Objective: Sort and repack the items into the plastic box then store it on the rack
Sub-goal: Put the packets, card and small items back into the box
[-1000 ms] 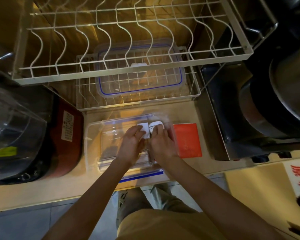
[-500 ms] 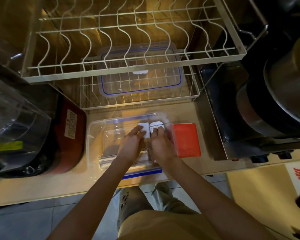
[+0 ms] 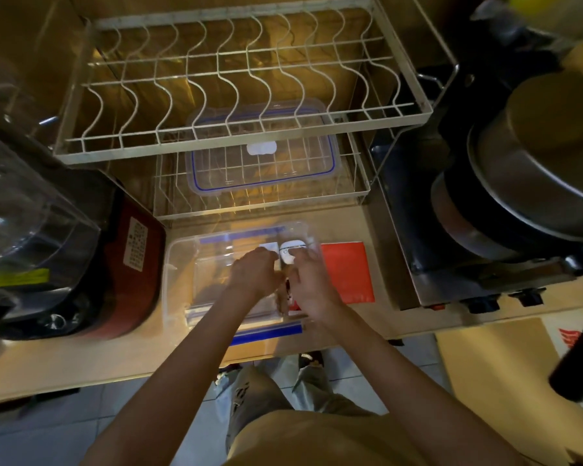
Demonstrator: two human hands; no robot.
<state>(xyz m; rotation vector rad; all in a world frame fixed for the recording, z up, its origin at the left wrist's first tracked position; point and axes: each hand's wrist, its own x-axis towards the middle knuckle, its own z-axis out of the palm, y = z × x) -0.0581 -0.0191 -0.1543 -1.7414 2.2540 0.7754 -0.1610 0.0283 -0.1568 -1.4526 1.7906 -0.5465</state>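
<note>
While both hands [image 3: 283,280] reach inside, plastic box [image 3: 179,264], white items [image 3: 292,252].

The plastic box [image 3: 179,280] on the counter is showing clear, with blue strips along its far and near edges. Two white items [image 3: 285,252] are showing inside it. A flat red-orange packet [image 3: 349,270] is lying just beside it. The wire rack [image 3: 236,153] is showing cream-white, its upper tier patterned with wavy wires. A clear lid [image 3: 263,169] with a blue border is sitting on the lower tier. The appliance [image 3: 128,270] on the left is showing dark red, bearing a white printed label.
</note>
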